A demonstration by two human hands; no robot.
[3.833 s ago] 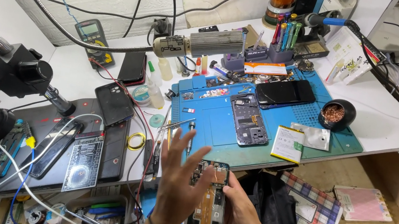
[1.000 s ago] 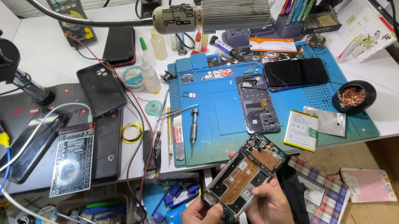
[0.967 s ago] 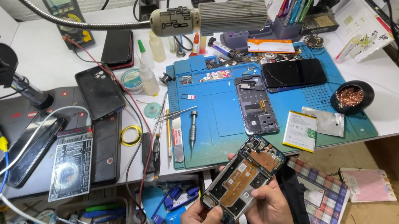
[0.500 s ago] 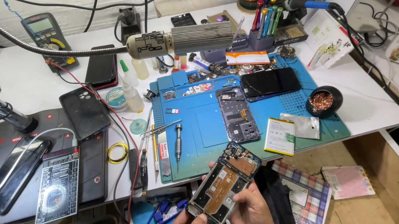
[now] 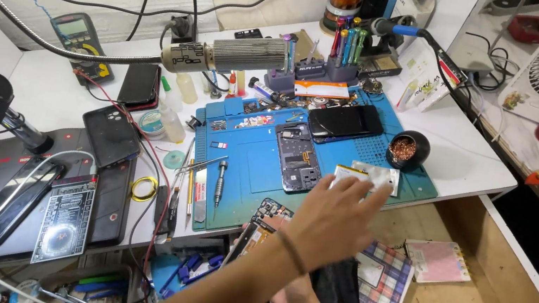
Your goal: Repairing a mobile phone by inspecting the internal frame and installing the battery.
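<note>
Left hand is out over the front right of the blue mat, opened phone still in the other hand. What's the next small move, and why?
Probably lower the left hand the last bit onto the small white and yellow pack at the blue mat's front edge and pinch it. The open fingers hover right over it, holding nothing, while the right hand keeps the opened phone below the table edge.

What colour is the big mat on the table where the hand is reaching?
The mat is blue, clearest in the head view, with the left hand reaching over its edge.
</note>
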